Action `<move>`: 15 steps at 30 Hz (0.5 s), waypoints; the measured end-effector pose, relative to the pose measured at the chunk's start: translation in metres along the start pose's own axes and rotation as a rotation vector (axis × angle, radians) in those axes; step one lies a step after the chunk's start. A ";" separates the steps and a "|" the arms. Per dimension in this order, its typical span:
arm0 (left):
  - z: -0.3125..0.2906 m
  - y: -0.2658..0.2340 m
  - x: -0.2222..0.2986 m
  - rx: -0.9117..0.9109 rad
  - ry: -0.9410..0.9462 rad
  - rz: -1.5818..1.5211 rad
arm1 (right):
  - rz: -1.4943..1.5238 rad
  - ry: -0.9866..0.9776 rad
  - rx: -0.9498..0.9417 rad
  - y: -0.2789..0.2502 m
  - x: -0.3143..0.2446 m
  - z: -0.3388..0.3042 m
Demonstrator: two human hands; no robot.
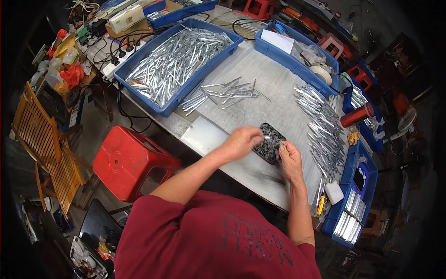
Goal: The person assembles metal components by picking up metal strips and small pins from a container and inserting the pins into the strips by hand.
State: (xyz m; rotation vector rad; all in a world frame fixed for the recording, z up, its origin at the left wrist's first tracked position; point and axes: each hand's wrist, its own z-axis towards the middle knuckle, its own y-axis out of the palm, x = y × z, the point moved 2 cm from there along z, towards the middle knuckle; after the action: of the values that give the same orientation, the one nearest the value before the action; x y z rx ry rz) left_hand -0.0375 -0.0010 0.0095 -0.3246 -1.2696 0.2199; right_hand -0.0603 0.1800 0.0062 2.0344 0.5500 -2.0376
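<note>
A small dark tray (263,154) full of small dark metal pieces lies in front of me at the near side of the table. My left hand (245,140) is over its left edge, slightly blurred, with the fingers curled together. Whatever those fingers hold, if anything, is too small to make out. By the tray's right edge is my right hand (290,157), thumb and fingers pinched together on something I cannot make out. Beyond the tray lies a loose group of thin silvery metal strips (232,91). A long heap of similar strips (320,128) spreads to the right.
A large blue bin (174,100) of metal strips stands far left, and another blue bin (297,63) at the back. On the right are a red cylinder (357,115), a yellow-handled tool (321,205) and a blue bin (332,222). A red stool (125,160) stands left.
</note>
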 end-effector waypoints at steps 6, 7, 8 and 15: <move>0.028 -0.052 -0.049 0.289 -0.152 0.711 | 0.042 0.022 0.038 -0.004 0.007 -0.010; 0.031 -0.056 -0.057 0.244 -0.253 0.830 | 0.041 0.016 0.037 -0.004 0.008 -0.012; 0.032 -0.057 -0.061 0.249 -0.251 0.831 | 0.044 0.025 0.037 -0.003 0.010 -0.013; 0.030 -0.058 -0.068 0.279 -0.229 0.868 | 0.001 0.007 0.058 -0.002 0.014 -0.018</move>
State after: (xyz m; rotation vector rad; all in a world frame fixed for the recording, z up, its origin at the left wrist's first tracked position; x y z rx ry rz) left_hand -0.0864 -0.0747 -0.0227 -0.6072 -1.2333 1.1894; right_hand -0.0451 0.1908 -0.0069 2.0746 0.4965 -2.0696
